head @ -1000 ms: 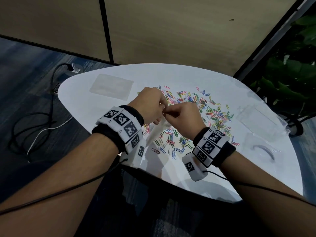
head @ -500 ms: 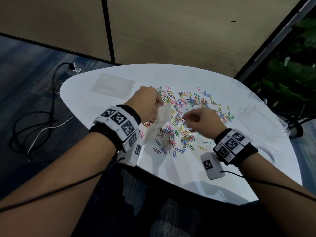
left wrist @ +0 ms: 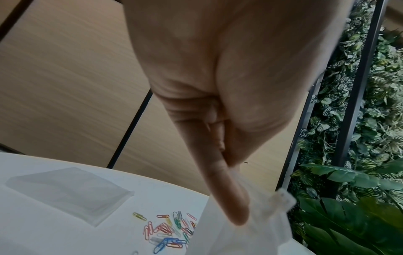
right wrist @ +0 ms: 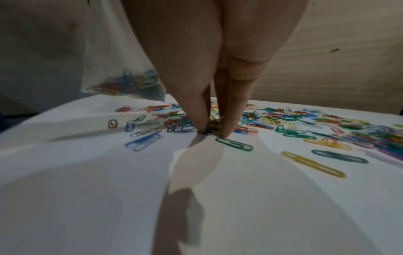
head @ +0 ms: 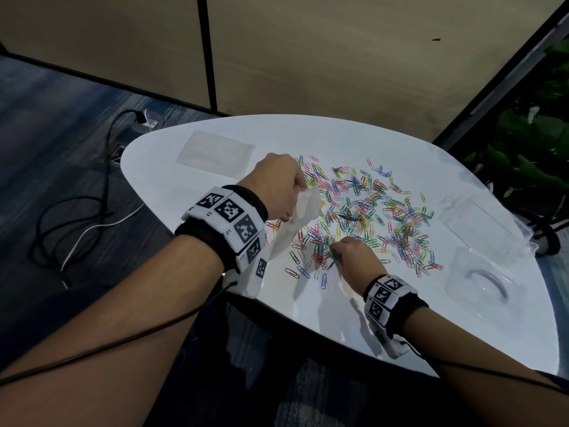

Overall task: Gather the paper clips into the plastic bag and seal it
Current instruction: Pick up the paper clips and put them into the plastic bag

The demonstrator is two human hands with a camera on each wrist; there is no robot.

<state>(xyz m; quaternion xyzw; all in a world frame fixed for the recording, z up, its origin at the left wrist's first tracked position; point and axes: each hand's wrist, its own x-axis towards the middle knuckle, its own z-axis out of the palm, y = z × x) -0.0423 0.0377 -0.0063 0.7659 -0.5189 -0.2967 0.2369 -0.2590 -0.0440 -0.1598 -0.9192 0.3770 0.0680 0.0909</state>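
Observation:
Colourful paper clips (head: 369, 211) lie scattered across the middle of the white table (head: 338, 303). My left hand (head: 300, 188) pinches the top edge of a small clear plastic bag (head: 295, 223), which hangs down to the table. In the left wrist view the left hand (left wrist: 237, 195) grips the bag (left wrist: 250, 227) by its strip. The right wrist view shows several clips in the bottom of the bag (right wrist: 122, 82). My right hand (head: 334, 252) is down on the near side of the pile. There its thumb and fingers (right wrist: 226, 127) pinch a small bunch of paper clips (right wrist: 214, 128) on the table.
A flat stack of clear bags (head: 215, 155) lies at the table's far left. Clear plastic containers (head: 480, 223) and a clear lid (head: 480, 282) sit at the right. Cables (head: 77, 217) trail over the floor on the left, and plants (head: 529, 155) stand on the right.
My right hand left the bag's mouth, swung right, then dropped onto the near clips. The left hand kept hold of the bag, which now hangs free.

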